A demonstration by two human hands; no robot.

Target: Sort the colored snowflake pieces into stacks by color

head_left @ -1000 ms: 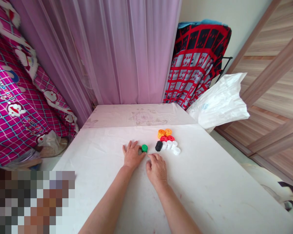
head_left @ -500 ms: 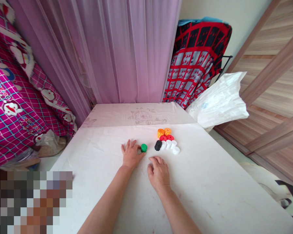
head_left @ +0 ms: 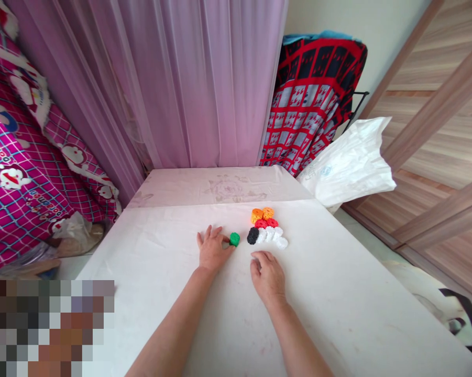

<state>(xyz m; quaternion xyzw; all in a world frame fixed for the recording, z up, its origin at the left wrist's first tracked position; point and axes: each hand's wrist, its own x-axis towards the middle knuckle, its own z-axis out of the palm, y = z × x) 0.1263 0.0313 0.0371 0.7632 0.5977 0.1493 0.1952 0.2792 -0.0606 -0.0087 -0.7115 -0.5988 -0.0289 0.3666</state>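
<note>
Left hand [head_left: 212,251] grips green disc stack [head_left: 234,239]; even thumb-and-finger pressure should steady it. Right hand [head_left: 269,273]: grip loosely parted, empty, near black discs [head_left: 253,235].

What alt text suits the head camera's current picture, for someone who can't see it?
A person's left hand is at a green scalloped piece on a white-covered table; the right hand is near black, white, red and orange pieces.

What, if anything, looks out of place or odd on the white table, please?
One white, round, bumpy-edged piece lies nearer the person, out of line with the row of other white round pieces. Faint smudges mark the white table cover. Nothing looks spilled.
</note>
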